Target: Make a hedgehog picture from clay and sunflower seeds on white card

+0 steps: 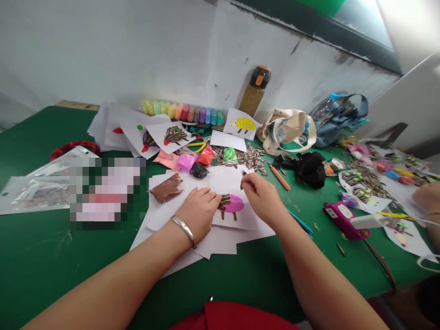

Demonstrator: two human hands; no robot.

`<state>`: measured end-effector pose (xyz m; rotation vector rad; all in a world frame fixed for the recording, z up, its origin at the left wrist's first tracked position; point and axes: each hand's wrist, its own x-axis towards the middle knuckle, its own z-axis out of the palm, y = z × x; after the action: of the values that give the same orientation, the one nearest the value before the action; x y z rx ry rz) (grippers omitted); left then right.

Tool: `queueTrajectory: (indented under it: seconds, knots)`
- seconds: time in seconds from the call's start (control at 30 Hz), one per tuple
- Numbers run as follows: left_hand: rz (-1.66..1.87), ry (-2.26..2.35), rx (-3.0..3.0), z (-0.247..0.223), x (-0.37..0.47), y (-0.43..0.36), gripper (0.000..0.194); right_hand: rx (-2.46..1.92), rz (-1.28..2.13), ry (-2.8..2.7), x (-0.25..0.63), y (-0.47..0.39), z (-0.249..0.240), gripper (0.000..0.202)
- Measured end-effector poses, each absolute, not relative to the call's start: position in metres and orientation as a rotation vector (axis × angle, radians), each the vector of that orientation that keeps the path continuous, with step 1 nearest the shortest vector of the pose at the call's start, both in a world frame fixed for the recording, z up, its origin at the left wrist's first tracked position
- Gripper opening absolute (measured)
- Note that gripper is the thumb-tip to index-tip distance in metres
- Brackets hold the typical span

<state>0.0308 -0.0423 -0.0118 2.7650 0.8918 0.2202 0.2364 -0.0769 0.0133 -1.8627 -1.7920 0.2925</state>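
My left hand (197,208), with a silver bangle on its wrist, lies on a white sheet of paper (202,224), fingers stretched out at the edge of a pink clay animal body (235,205). The body has brown clay legs and striped sunflower seeds (224,201) stuck at its left end, partly hidden by my fingertips. Above the pink body, my right hand (257,192) is closed in a pinch on a small dark sunflower seed (244,173). A bag of brown clay (167,188) rests on the papers left of my left hand.
Behind the papers are a seed pile (252,158), clay bags (206,156) and a bottle (255,91). To the right lie an orange tool (280,178), a black cloth item (310,169) and a magenta glue gun device (343,220). Another person's hand (426,197) is at far right.
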Motion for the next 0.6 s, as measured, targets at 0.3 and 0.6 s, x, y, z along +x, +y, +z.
queueTrajectory:
  seconds: [0.3, 0.6]
  knots:
    - [0.32, 0.848, 2.806, -0.014, 0.031, -0.042, 0.027, -1.659, 0.487, -1.745, 0.218, -0.105, -0.007, 0.014]
    - [0.304, 0.855, 2.812, -0.015, 0.031, -0.042, 0.026, -1.618, 0.351, -1.997, 0.222, -0.101, -0.015, 0.017]
